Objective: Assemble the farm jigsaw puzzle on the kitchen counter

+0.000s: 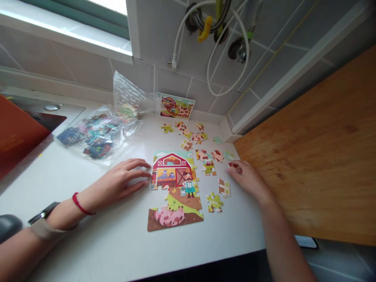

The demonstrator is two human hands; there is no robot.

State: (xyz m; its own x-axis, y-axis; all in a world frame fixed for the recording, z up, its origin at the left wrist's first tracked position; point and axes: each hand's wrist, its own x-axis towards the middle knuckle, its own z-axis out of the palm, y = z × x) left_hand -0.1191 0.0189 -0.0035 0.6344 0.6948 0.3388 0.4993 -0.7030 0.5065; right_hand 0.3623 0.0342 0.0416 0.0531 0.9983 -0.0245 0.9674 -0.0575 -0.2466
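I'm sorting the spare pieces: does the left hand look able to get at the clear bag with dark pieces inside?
Probably yes: the left hand looks empty beside the partly built puzzle, and the clear bag lies close by, with nothing visible blocking the way.

Daylight, blown out to white, entered through the green-framed rectangular window (88,17) at upper left. Glints streaked the clear plastic bag (116,135); the grey tiled wall (155,35) dimmed rightward. Wide-angle distortion stretched the blurred edges.
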